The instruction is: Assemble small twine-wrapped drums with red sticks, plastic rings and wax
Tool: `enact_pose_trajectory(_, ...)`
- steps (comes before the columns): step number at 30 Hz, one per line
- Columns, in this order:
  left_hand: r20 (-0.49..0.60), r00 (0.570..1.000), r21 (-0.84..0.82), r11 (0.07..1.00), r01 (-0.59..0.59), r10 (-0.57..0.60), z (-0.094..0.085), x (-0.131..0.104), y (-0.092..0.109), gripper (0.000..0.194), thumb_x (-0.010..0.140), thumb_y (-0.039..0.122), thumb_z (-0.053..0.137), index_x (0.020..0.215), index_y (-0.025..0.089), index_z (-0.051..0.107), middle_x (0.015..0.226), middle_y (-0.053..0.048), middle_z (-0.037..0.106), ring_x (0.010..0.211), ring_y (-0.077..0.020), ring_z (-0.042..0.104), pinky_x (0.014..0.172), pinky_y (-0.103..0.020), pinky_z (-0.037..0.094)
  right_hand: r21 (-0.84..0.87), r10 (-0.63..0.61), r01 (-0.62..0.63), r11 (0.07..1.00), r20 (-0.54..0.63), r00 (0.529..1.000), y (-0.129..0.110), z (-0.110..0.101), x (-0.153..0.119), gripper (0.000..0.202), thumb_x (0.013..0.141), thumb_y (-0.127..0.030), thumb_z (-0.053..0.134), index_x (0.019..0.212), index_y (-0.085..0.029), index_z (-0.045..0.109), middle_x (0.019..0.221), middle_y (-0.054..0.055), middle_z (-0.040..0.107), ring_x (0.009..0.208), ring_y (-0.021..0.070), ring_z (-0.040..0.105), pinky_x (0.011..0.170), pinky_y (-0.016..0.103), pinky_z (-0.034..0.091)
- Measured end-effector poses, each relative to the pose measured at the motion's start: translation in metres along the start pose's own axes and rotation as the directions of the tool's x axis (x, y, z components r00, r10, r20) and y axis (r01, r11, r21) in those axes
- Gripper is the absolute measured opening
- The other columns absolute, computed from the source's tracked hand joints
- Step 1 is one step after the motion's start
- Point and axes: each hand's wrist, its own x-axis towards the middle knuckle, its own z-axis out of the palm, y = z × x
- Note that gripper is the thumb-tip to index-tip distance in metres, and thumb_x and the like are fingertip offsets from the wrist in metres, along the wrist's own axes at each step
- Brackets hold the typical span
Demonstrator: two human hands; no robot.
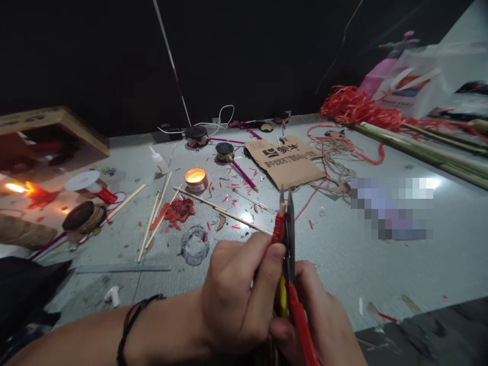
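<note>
My left hand [240,290] is closed, pinching a thin wooden stick whose end is wound with red cord [279,227]. Its bare pale tip points up and away from me. In my right hand [324,310] is a pair of scissors [291,244] with red and yellow handles. The scissor blades are slightly apart, pointing forward right beside the wound stick end. From this angle I cannot tell whether they touch the cord. The lower part of the stick is hidden by my hands.
A lit candle [195,179] burns in a small tin, with another flame [17,188] at far left. Thin sticks [156,218], red scraps [177,212] and a brown cardboard piece [285,162] lie ahead. Bamboo poles [427,150] and red plastic strands [358,109] occupy the right.
</note>
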Motion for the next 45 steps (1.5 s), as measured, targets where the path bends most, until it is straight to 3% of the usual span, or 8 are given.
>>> enact_pose_trajectory(5,-0.007,1.0,-0.012,1.0,0.022,-0.022,-0.001,0.002,-0.002,0.032,0.108,0.015,0.049,0.076,0.021,0.045,0.061,0.008,0.034,0.048,-0.0062,0.035,0.048,-0.026,0.026,0.017,0.015,-0.015,1.0,-0.027,1.0,0.001,0.001,0.002,0.046,0.106,-0.072,0.051,0.097,-0.027,0.049,0.056,-0.007,0.065,0.034,0.0135,0.057,0.033,0.022,0.04)
enact_pose_trajectory(9,0.01,0.999,-0.052,0.998,0.043,-0.042,-0.002,0.003,-0.003,0.032,0.11,0.017,0.047,0.078,0.02,0.048,0.06,0.008,0.037,0.048,-0.0059,0.037,0.047,-0.025,0.028,0.192,-0.003,0.007,0.981,-0.021,1.0,0.011,0.006,-0.004,0.046,0.107,-0.074,0.048,0.104,-0.028,0.049,0.058,-0.007,0.064,0.037,0.0116,0.052,0.034,0.021,0.035)
enact_pose_trajectory(16,0.002,1.0,-0.061,0.998,-0.003,0.003,-0.001,0.002,0.0,0.026,0.109,0.014,0.047,0.084,0.018,0.055,0.063,0.008,0.044,0.048,-0.005,0.041,0.048,-0.024,0.031,0.165,0.134,-0.141,0.976,0.055,0.989,0.018,0.0,-0.011,0.066,0.081,-0.091,0.063,0.1,-0.028,0.059,0.063,0.0,0.066,0.048,0.02,0.059,0.041,0.03,0.05)
enact_pose_trajectory(20,-0.054,0.997,-0.057,0.996,-0.062,0.059,-0.001,0.003,0.002,0.025,0.109,0.015,0.048,0.085,0.019,0.056,0.062,0.008,0.045,0.047,-0.005,0.043,0.047,-0.022,0.032,0.145,0.156,-0.169,0.975,0.101,0.983,0.008,-0.012,-0.016,0.069,0.088,-0.089,0.056,0.116,-0.028,0.065,0.079,0.007,0.075,0.06,0.0269,0.071,0.049,0.034,0.059)
enact_pose_trajectory(23,-0.063,0.998,-0.032,0.999,-0.025,0.023,-0.002,0.004,0.001,0.029,0.11,0.016,0.049,0.082,0.019,0.055,0.061,0.008,0.045,0.048,-0.0051,0.043,0.046,-0.022,0.032,0.165,0.168,-0.19,0.968,0.14,0.976,0.005,-0.015,-0.019,0.068,0.09,-0.085,0.057,0.123,-0.026,0.065,0.085,0.01,0.077,0.065,0.029,0.074,0.054,0.037,0.062)
enact_pose_trajectory(33,-0.075,0.997,-0.023,1.0,0.009,-0.011,0.0,0.005,0.0,0.035,0.11,0.018,0.047,0.076,0.019,0.054,0.059,0.007,0.045,0.046,-0.005,0.044,0.044,-0.022,0.032,0.167,0.215,-0.229,0.959,0.097,0.972,0.012,0.009,-0.014,0.078,0.087,-0.098,0.041,0.099,-0.024,0.059,0.069,0.007,0.074,0.05,0.0234,0.068,0.046,0.035,0.059)
enact_pose_trajectory(41,-0.099,0.995,0.075,0.997,-0.005,0.012,-0.001,0.002,0.002,0.034,0.109,0.019,0.049,0.076,0.019,0.059,0.057,0.007,0.046,0.047,-0.0067,0.046,0.044,-0.024,0.033,-0.068,0.065,-0.068,0.995,-0.048,0.997,0.006,0.01,-0.008,0.045,0.099,-0.07,0.056,0.091,-0.026,0.057,0.052,-0.002,0.067,0.032,0.0206,0.062,0.03,0.027,0.047)
enact_pose_trajectory(45,-0.123,0.992,0.116,0.993,0.001,0.013,-0.001,0.001,0.0,0.036,0.109,0.02,0.049,0.074,0.02,0.058,0.057,0.005,0.049,0.047,-0.0083,0.049,0.045,-0.025,0.036,-0.072,0.067,-0.07,0.995,-0.047,0.997,0.007,0.009,-0.011,0.049,0.1,-0.074,0.053,0.092,-0.026,0.058,0.057,-0.001,0.07,0.036,0.0223,0.066,0.03,0.029,0.05)
